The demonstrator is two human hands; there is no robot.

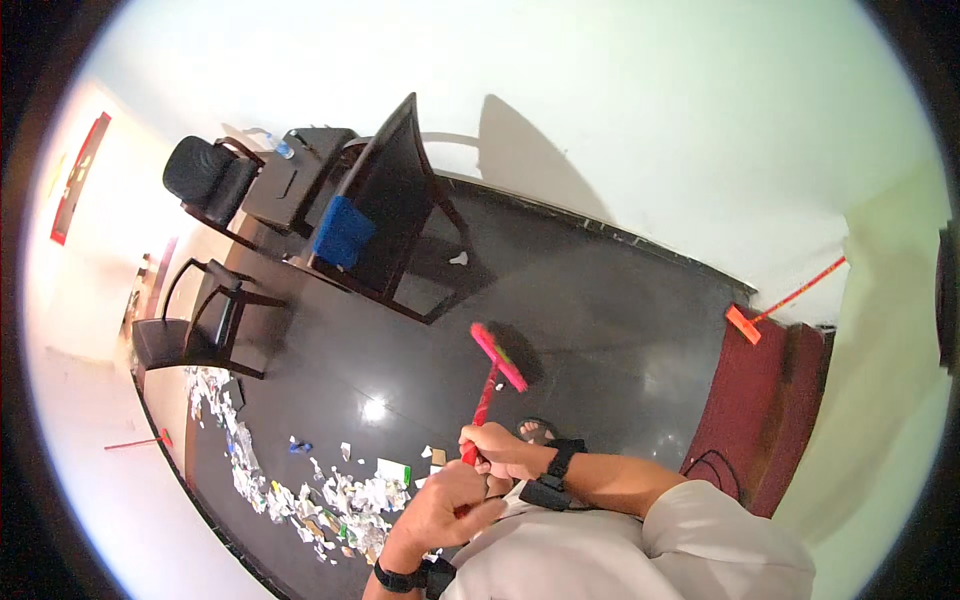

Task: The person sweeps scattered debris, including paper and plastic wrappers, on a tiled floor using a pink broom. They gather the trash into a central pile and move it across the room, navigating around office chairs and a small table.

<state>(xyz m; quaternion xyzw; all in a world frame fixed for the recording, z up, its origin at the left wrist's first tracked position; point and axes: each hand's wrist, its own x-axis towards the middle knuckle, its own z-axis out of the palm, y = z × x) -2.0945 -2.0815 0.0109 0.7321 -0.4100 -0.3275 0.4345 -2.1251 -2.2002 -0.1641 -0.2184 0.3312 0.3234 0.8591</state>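
Note:
A broom with a pink bristle head [499, 358] and a red handle [485, 395] is in both my hands. My right hand [504, 448] wraps the handle farther up towards the head. Closer to my body, my left hand [444, 501] grips its end, and the fingers partly hide the handle. The broom head is over the dark floor [600, 300], with its shadow beside it; whether the bristles touch the floor I cannot tell. A small white scrap [500, 387] lies near the bristles. Black straps are on both wrists.
Torn paper and litter [360, 502] spread along the left wall. A dark bench [390, 195] with a blue cloth [343, 232], a side table [296, 180] and two chairs [214, 176] stand ahead. At right, an orange broom [742, 324] leans by a red-carpeted step [742, 405] with a cable [716, 469].

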